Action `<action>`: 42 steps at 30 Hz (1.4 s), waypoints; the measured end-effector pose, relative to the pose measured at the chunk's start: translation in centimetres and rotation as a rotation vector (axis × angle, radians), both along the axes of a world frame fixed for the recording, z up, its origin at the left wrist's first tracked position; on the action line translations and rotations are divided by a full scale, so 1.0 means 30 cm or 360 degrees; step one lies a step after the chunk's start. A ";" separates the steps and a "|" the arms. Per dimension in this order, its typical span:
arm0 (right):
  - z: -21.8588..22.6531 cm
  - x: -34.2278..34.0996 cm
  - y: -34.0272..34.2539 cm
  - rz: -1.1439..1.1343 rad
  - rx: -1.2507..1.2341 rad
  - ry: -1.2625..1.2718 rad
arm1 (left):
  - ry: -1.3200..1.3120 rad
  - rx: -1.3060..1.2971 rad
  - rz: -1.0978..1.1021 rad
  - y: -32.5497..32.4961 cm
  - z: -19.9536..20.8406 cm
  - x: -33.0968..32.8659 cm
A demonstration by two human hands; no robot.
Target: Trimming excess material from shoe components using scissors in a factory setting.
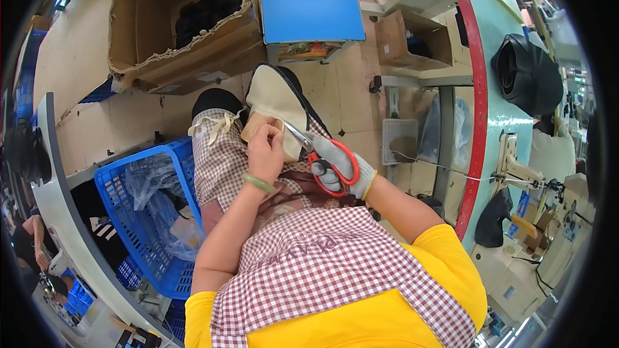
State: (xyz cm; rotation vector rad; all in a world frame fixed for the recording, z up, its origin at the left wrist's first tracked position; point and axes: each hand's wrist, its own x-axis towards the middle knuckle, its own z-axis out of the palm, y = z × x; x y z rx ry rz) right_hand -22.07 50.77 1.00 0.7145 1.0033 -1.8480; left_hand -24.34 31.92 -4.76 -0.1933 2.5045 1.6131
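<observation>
My bare left hand [265, 153], with a green bangle at its wrist, is closed in a pinch at the lower edge of a cream-faced piece with a black outer side [278, 95]. That piece lies over my lap, and a tan part [255, 126] shows beside my fingers. My right hand [330, 164], in a grey glove, grips a pair of scissors with red handles [353, 165]. The scissors' metal blades point up and left to the piece's edge close to my left fingers. Whether they touch the edge I cannot tell. Checked cloth covers my legs.
Ahead to the left stands a torn cardboard box [187, 64] with black items inside. Near it is a blue-topped stool [313, 13]. A blue basket [138, 219] holding clear plastic stands at my left. On the red-edged bench [476, 109] at right lies a black item [525, 74].
</observation>
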 end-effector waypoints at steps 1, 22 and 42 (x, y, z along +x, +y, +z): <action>0.003 -0.011 0.007 0.0018 -0.0059 -0.0044 | -0.0001 0.0004 0.0006 0.003 0.011 -0.002; -0.079 -0.103 0.098 0.0417 0.0011 -0.0096 | -0.0227 0.0239 0.0101 -0.005 0.034 0.032; -0.047 -0.250 0.103 0.0690 -0.0181 -0.0239 | -0.0689 0.0565 -0.0025 -0.043 0.056 0.035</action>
